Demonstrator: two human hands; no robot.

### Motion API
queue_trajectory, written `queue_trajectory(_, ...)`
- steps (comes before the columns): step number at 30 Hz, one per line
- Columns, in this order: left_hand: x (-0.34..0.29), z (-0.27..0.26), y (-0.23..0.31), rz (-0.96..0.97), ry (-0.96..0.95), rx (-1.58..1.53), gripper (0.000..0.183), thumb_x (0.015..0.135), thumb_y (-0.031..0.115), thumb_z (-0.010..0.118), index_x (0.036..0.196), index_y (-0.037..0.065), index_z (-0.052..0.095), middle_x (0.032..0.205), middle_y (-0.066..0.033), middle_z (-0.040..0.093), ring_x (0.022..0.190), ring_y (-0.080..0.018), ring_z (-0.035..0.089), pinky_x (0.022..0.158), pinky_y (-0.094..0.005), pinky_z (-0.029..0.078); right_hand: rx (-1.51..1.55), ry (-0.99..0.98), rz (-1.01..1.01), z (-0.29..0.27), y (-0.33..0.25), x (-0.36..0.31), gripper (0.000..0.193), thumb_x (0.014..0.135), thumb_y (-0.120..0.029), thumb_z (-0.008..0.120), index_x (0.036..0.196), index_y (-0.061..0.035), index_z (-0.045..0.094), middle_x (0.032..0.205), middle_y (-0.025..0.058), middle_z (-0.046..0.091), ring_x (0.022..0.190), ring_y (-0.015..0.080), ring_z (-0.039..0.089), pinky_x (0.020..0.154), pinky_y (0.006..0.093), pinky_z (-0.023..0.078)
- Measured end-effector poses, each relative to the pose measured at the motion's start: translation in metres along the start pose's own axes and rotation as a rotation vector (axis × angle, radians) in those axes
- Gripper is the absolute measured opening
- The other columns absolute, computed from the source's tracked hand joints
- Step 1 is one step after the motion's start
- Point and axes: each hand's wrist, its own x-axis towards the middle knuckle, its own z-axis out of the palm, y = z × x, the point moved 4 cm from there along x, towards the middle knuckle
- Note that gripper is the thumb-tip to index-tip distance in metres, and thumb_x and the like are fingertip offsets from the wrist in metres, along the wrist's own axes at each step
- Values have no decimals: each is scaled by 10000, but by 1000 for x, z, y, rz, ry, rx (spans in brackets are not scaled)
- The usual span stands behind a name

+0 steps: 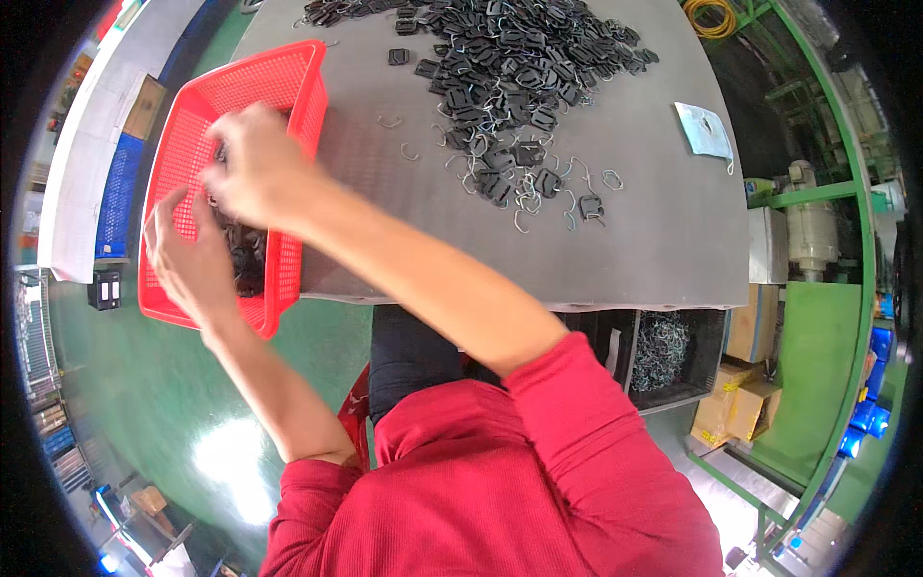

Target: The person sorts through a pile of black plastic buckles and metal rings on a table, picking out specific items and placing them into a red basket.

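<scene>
Both hands are over a red plastic basket (288, 245) at the left edge of the table. My right hand (255, 163) reaches across to the basket, fingers curled and somewhat blurred. A small dark piece (222, 152) shows at its fingertips; its exact kind is hard to make out. Just below it, my left hand (187, 252) is above the basket's near left side, fingers apart and bent, nothing plainly in them. Dark pieces (248, 255) lie inside the basket, partly hidden by the hands. A large pile of black plastic buckles with wire hooks (519, 67) covers the table's far middle.
Loose wire hooks (389, 122) and a lone black buckle (398, 57) lie on the grey table (385, 221). A light blue face mask (705, 131) rests at the right. Under the table's front edge, a dark bin (663, 351) holds many metal hooks. Cardboard boxes (735, 409) stand farther right.
</scene>
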Motion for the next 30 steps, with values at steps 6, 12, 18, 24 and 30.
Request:
queue_trajectory(6, -87, 95, 154, 385, -626, -695, 134, 770, 128, 620, 893, 78, 634, 922, -90, 617, 891, -280, 594, 772, -368, 482, -492, 238, 339, -210, 130, -91, 223, 760, -182, 646, 947, -61, 634, 929, 116, 641, 876, 277, 615, 759, 379, 485)
queue_trajectory(12, -145, 161, 193, 586, -718, -547, 324, 710, 179, 713, 994, 60, 612, 961, -107, 586, 933, -307, 570, 802, -394, 467, -862, 79, 456, -242, 179, -138, 291, 667, -212, 753, 893, -76, 631, 918, 85, 634, 914, 269, 598, 774, 386, 464)
queue_trajectory(18, -136, 183, 184, 389, -990, -644, 346, 691, 148, 741, 983, 18, 608, 910, -149, 625, 838, -255, 600, 758, -351, 472, -222, 212, 569, -293, 186, -142, 192, 689, -153, 744, 829, -35, 685, 812, 81, 686, 756, 152, 633, 706, 282, 481)
queue_trajectory(24, -137, 190, 192, 102, -1163, -988, 312, 752, 106, 701, 1020, 1, 582, 861, -63, 622, 760, -154, 603, 700, -276, 479, -197, 299, 611, -341, 200, -176, 259, 713, -94, 723, 948, -23, 636, 812, 49, 661, 720, 126, 600, 672, 264, 472)
queue_trajectory(30, -157, 188, 228, -718, -1671, -1716, 298, 869, 134, 564, 1149, 40, 522, 993, -65, 572, 909, -118, 552, 700, -287, 493, -139, 480, 636, -370, 198, -202, 231, 759, -99, 705, 966, -32, 629, 832, 19, 634, 742, 110, 587, 647, 242, 463)
